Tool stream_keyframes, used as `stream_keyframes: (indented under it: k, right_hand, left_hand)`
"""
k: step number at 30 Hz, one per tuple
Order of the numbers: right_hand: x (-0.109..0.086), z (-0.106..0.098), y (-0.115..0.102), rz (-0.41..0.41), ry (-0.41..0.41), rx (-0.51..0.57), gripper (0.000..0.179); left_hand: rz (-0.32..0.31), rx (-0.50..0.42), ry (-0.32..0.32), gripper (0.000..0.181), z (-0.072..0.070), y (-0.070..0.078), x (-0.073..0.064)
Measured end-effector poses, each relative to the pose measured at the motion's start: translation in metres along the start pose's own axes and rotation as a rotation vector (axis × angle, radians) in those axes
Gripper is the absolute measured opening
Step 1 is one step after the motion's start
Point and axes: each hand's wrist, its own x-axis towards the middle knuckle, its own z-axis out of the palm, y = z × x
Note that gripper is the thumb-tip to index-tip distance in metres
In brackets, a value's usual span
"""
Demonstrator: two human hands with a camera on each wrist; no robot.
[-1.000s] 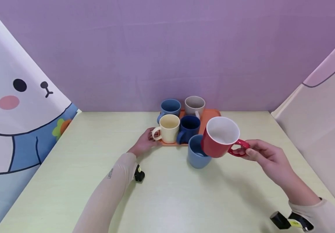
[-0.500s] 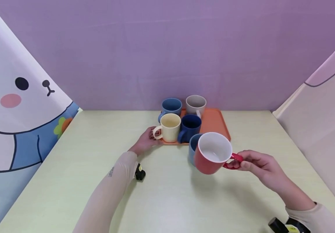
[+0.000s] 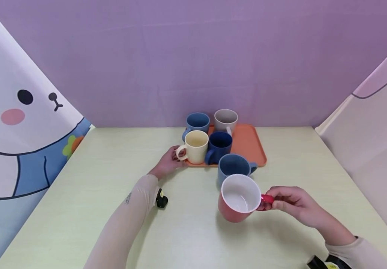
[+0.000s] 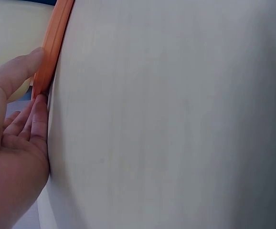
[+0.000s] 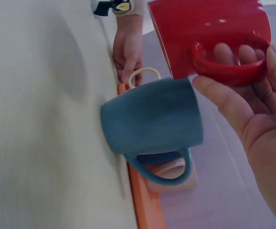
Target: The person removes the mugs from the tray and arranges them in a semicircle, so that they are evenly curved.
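Note:
In the head view my right hand (image 3: 296,205) holds a red mug (image 3: 235,209) with a white inside by its handle. The right wrist view shows the red mug (image 5: 214,33) off the tabletop, fingers through the handle. Just beyond it a blue mug (image 3: 234,166), handle to the right, stands on the table at the front edge of an orange tray (image 3: 248,144). My left hand (image 3: 169,162) grips the tray's front left corner, beside a cream mug (image 3: 197,147). In the left wrist view the thumb touches the tray rim (image 4: 54,45), with fingers at its lower edge.
On the tray stand the cream mug, a dark blue mug (image 3: 220,147), a second blue mug (image 3: 198,121) and a grey mug (image 3: 226,119). Behind the table (image 3: 186,231) hangs a purple cloth backdrop (image 3: 193,63), close to the tray's back edge.
My right hand has moved the red mug down toward the front and slightly left, uncovering the front blue mug's handle and more of the tray. The left hand stays at the tray corner.

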Motion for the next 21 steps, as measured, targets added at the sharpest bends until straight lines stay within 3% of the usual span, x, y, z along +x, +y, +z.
stream_keyframes:
  k: [4,11,21]
  right_hand:
    - [-0.001,0.002,0.003,0.061,-0.049,0.027,0.037]
    - [-0.003,0.002,0.015,0.028,-0.120,0.082,0.039]
    - [-0.013,-0.005,0.032,0.124,-0.096,0.073,0.035]
  left_hand:
    - [0.004,-0.022,0.000,0.074,0.000,0.000,0.000]
    - [0.015,-0.050,-0.005,0.074,-0.001,-0.001,0.000]
    - [-0.008,-0.007,0.013,0.075,0.000,0.002,-0.004]
